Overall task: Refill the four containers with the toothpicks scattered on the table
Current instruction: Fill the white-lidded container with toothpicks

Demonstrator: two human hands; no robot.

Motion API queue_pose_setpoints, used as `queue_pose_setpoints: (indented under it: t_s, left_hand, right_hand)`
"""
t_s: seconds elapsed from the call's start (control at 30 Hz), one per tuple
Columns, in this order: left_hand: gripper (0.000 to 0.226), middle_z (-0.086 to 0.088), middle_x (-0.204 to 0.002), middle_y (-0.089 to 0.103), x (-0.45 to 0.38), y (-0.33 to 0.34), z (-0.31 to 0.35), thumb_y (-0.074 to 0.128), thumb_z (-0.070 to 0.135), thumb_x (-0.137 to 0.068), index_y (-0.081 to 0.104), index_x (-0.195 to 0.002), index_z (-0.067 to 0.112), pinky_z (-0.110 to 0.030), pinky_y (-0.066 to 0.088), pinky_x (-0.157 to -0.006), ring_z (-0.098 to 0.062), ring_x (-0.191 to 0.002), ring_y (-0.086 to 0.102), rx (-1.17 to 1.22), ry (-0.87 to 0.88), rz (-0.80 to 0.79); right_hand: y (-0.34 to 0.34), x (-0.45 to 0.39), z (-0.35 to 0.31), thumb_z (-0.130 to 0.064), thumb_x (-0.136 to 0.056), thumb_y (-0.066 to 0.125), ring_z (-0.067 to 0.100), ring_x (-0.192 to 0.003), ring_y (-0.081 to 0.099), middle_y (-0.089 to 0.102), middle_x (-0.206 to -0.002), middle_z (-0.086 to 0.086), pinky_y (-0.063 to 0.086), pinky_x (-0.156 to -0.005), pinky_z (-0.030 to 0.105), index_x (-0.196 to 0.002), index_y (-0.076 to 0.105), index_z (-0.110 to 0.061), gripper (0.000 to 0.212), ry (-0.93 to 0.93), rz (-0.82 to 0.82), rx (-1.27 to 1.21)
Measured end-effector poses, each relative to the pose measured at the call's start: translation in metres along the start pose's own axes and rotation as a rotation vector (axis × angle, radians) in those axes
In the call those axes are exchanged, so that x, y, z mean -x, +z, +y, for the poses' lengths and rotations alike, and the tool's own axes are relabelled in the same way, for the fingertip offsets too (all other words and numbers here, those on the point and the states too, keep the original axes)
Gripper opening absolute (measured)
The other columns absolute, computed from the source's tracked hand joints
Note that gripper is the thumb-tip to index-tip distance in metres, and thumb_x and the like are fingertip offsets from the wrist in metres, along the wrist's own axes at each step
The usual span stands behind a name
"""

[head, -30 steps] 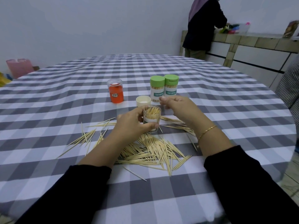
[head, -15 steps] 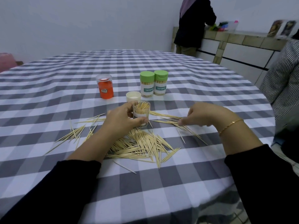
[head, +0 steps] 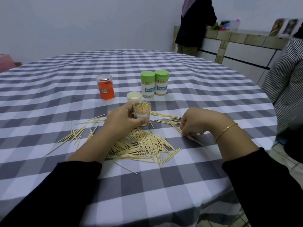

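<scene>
Currently on the table (head: pixel 213 89), under a grey-and-white checked cloth:

1 clear jar (head: pixel 142 114), uncapped, upright, part-filled with toothpicks standing on end. Left hand (head: pixel 122 121) holds it, thumb across the front near the base, fingers curled round the far side.

1 white cap (head: pixel 134 97), open side up, just behind the jar.

2 green-lidded jars (head: pixel 154 83), labelled TOOTHPICK, capped, full, touching side by side, behind the cap.

1 orange jar (head: pixel 105 87), clear lid on, left of the cap and apart from it.

Loose toothpicks (head: pixel 142 145): main heap just in front of the clear jar, partly under the left forearm; a smaller fan to the left; a few long strands to the right of the jar.

Right hand (head: pixel 196 122): knuckles up, fingers curled down onto the strands at the right, fingertips pinching some toothpicks against the cloth. Gold bracelet (head: pixel 225 131) at the wrist. Both sleeves black.

Background: 1 person in dark clothes (head: pixel 195 22) at a tiled counter (head: pixel 246 40); a striped garment (head: pixel 285 82) at the right edge.
</scene>
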State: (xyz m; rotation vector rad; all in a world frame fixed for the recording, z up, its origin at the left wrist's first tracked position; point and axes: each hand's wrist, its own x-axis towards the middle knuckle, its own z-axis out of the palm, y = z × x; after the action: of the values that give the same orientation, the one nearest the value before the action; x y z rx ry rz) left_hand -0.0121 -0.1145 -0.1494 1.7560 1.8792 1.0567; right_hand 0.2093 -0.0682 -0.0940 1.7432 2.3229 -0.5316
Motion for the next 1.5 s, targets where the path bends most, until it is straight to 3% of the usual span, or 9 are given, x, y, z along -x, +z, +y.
queue_pose_setpoints:
  t_s: [0.13, 0.27, 0.43, 0.73, 1.13, 1.2, 1.3, 1.4, 1.5]
  left_hand:
    - [0.056, 0.023, -0.098, 0.068, -0.001, 0.000, -0.001, 0.078, 0.055, -0.068, 0.060, -0.120, 0.042, -0.045, 0.042, -0.103, -0.002, -0.097, 0.062, 0.008, -0.004, -0.001]
    - [0.057, 0.022, -0.098, 0.069, 0.000, 0.000, -0.001, 0.077, 0.057, -0.067, 0.061, -0.119, 0.040, -0.045, 0.043, -0.102, -0.002, -0.097, 0.063, 0.018, 0.003, -0.006]
    - [0.055, 0.027, -0.095, 0.066, -0.001, 0.000, -0.002, 0.078, 0.058, -0.066, 0.060, -0.117, 0.043, -0.044, 0.043, -0.103, 0.000, -0.097, 0.062, 0.022, 0.005, -0.010]
    - [0.058, 0.022, -0.100, 0.068, -0.001, 0.000, -0.001, 0.077, 0.056, -0.067, 0.060, -0.121, 0.040, -0.043, 0.043, -0.103, 0.000, -0.098, 0.061, 0.018, 0.003, -0.015]
    - [0.061, 0.023, -0.098, 0.068, 0.000, 0.001, -0.001, 0.076, 0.065, -0.062, 0.060, -0.117, 0.043, -0.047, 0.042, -0.102, -0.005, -0.099, 0.063, 0.013, 0.004, -0.013]
    - [0.072, 0.022, -0.100, 0.069, -0.001, 0.001, 0.000, 0.069, 0.071, -0.056, 0.059, -0.121, 0.042, -0.047, 0.042, -0.102, -0.006, -0.100, 0.063, 0.014, 0.004, -0.017]
    - [0.075, 0.020, -0.102, 0.069, -0.001, 0.001, -0.001, 0.066, 0.071, -0.055, 0.059, -0.123, 0.042, -0.047, 0.041, -0.102, -0.007, -0.102, 0.062, 0.022, -0.002, -0.021]
    - [0.070, 0.018, -0.105, 0.069, -0.001, 0.001, -0.001, 0.075, 0.065, -0.063, 0.058, -0.126, 0.039, -0.047, 0.041, -0.103, -0.009, -0.104, 0.062, 0.021, -0.007, -0.017]
    - [0.060, 0.019, -0.103, 0.068, 0.000, 0.000, 0.001, 0.077, 0.056, -0.069, 0.058, -0.124, 0.040, -0.047, 0.041, -0.102, -0.008, -0.102, 0.062, 0.006, -0.004, -0.004]
  right_hand:
    - [0.004, -0.005, -0.008, -0.017, -0.086, 0.063, 0.028, -0.099, 0.062, 0.067, -0.108, 0.013, 0.053, -0.082, 0.035, -0.107, 0.069, -0.007, 0.024, -0.035, 0.061, 0.019]
    - [0.008, -0.009, -0.016, -0.014, -0.090, 0.058, 0.021, -0.090, 0.059, 0.068, -0.104, 0.006, 0.046, -0.071, 0.026, -0.107, 0.072, -0.013, 0.022, -0.110, 0.155, -0.059]
    - [0.005, -0.009, -0.007, -0.024, -0.088, 0.064, 0.017, -0.092, 0.060, 0.069, -0.101, 0.002, 0.048, -0.075, 0.026, -0.106, 0.072, -0.017, 0.021, -0.124, 0.235, -0.153]
    - [-0.009, 0.004, 0.019, -0.027, -0.079, 0.068, 0.024, -0.091, 0.065, 0.069, -0.097, 0.009, 0.053, -0.084, 0.035, -0.099, 0.069, -0.008, 0.028, 0.034, -0.072, 0.141]
    - [0.023, -0.026, -0.018, -0.020, -0.086, 0.061, 0.013, -0.073, 0.054, 0.065, -0.090, 0.002, 0.045, -0.060, 0.025, -0.087, 0.068, -0.016, 0.008, -0.173, 0.297, -0.175]
    - [0.023, -0.031, -0.016, -0.024, -0.083, 0.063, 0.015, -0.090, 0.054, 0.060, -0.107, 0.002, 0.046, -0.070, 0.028, -0.102, 0.065, -0.021, 0.019, -0.192, 0.360, -0.194]
    - [0.021, -0.031, -0.010, -0.030, -0.081, 0.062, 0.023, -0.130, 0.034, 0.039, -0.141, 0.004, 0.033, -0.104, 0.040, -0.141, 0.039, -0.022, 0.064, -0.189, 0.294, -0.107]
    - [0.025, -0.032, -0.011, -0.035, -0.083, 0.058, 0.025, -0.134, 0.028, 0.031, -0.147, 0.005, 0.029, -0.105, 0.041, -0.148, 0.025, -0.018, 0.075, -0.184, 0.221, -0.040]
    - [0.030, -0.035, -0.016, -0.040, -0.088, 0.049, 0.025, -0.130, 0.030, 0.033, -0.143, 0.007, 0.031, -0.103, 0.037, -0.144, 0.032, -0.016, 0.063, -0.176, 0.239, 0.033]
